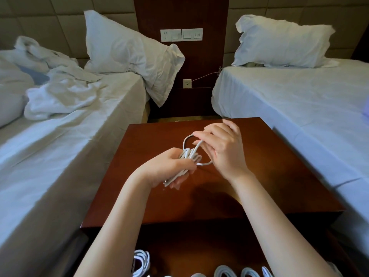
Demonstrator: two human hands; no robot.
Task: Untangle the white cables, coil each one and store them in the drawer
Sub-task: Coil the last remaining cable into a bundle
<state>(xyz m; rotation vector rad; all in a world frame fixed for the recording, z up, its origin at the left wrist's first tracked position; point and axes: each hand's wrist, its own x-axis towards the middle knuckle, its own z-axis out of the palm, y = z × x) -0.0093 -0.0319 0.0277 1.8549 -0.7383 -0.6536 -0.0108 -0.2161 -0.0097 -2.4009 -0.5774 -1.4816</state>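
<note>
Over the dark wooden nightstand, my left hand grips a bundle of coiled white cable, fingers curled round it. A loose loop of the same cable rises to my right hand, which pinches the strand between thumb and fingers just right of the bundle. Below the nightstand top, the open drawer holds a coiled white cable at its left and more white coils along the bottom edge of the view, partly cut off.
A bed with rumpled white linen stands close on the left, a made bed on the right. Behind the nightstand is a dark wood panel with wall switches and a thin wire running to the right bed.
</note>
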